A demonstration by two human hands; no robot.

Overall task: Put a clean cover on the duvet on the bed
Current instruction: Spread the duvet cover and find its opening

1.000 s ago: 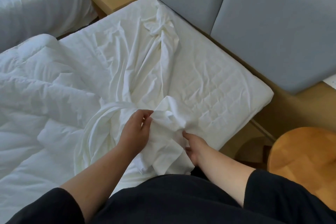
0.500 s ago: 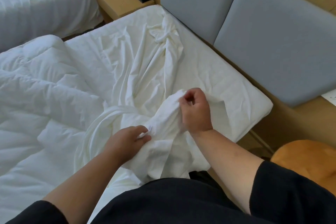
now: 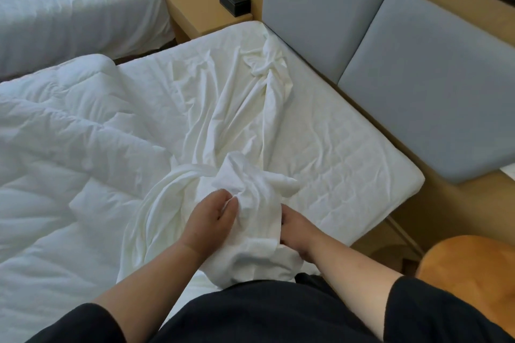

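On the near edge of the bed (image 3: 348, 153), right in front of me, I see the cover (image 3: 250, 184): plain white thin cloth, heavily creased, gathered into a loose rope that runs from a twisted knot near the grey headboard (image 3: 418, 69) down across the quilted mattress top to my hands. Its near end is bunched into a soft peak above my fingers and falls over the bed's edge against my dark top. The duvet (image 3: 61, 125), thicker and puffier, lies heaped on the left part of the bed, touching the cover along its left side.

I cannot make out where the cover's opening or corners are; the folds hide them. My right hand (image 3: 296, 234) is partly buried behind the cloth, so its fingertips do not show. The bed's foot is cut off at the left border.

My left hand (image 3: 210, 220) pinches a fold of the cover between thumb and fingers, on the bunch's left side. My right hand grips the same bunch from the right and slightly lower, fingers curled into the cloth. The bunch sits between both hands.
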